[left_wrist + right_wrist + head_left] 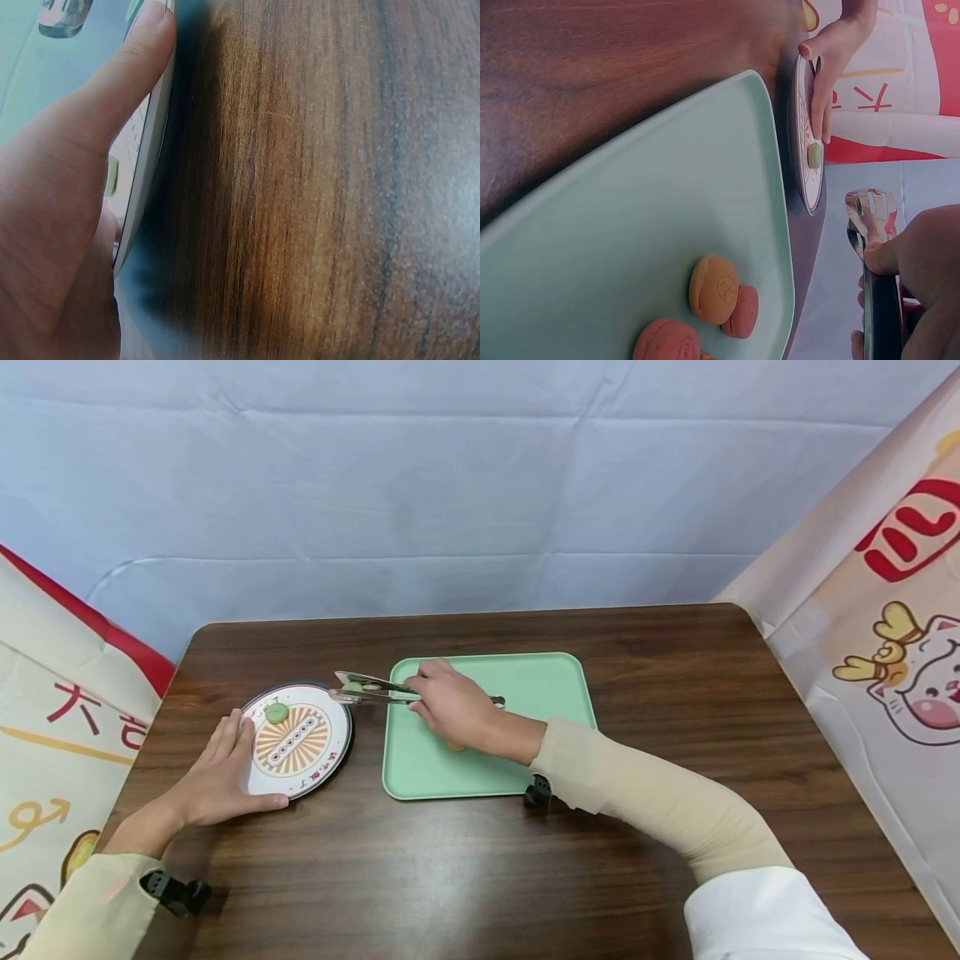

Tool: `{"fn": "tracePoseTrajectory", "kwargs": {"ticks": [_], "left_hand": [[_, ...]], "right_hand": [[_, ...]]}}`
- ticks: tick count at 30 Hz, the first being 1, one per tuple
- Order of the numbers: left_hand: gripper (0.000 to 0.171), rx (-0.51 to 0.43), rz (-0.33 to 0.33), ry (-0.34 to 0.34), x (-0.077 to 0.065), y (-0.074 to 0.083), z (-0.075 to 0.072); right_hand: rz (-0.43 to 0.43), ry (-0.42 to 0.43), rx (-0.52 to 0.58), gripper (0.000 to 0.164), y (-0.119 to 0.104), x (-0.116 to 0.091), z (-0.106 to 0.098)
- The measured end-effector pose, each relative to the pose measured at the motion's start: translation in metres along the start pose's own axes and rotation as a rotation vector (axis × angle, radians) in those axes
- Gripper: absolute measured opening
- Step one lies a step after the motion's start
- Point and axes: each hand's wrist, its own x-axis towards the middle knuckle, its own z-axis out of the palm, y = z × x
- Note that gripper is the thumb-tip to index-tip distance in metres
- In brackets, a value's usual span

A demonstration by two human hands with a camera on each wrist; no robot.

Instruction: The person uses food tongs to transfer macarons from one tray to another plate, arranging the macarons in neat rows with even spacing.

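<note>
My right hand (457, 706) grips metal tongs (386, 695) over the left part of the green tray. The tips of the tongs point left toward the plate, and a bit of green shows between them. My left hand (217, 772) rests on the left side of a white patterned plate (341, 718), fingers straight over the rim and thumb along its near edge. A green macaron (277, 712) lies on the plate near those fingertips. In the right wrist view, an orange macaron (714, 289) leans against a pink macaron (742, 313) on the tray, beside another pink macaron (666, 343).
The light green tray (517, 672) lies at the middle of the brown wooden table (420, 877), to the right of the plate. A pale blue cloth (480, 510) hangs behind the table. Printed cloths flank both sides.
</note>
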Motion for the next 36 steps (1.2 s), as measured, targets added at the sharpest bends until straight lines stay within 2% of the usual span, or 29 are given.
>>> {"fn": "tracePoseTrajectory", "kwargs": {"ticks": [12, 19, 36], "left_hand": [[0.14, -0.019, 0.014, 0.017, -0.001, -0.003, 0.003], [0.14, -0.01, 0.011, -0.009, -0.001, 0.0, 0.0], [0.139, -0.012, 0.02, -0.003, -0.002, 0.0, -0.001]], "right_hand": [[0.006, -0.018, -0.026, 0.033, -0.009, 0.012, 0.007], [-0.008, -0.037, -0.049, 0.032, -0.016, 0.019, 0.014], [-0.016, -0.075, -0.134, 0.032, -0.036, 0.037, 0.021]]}}
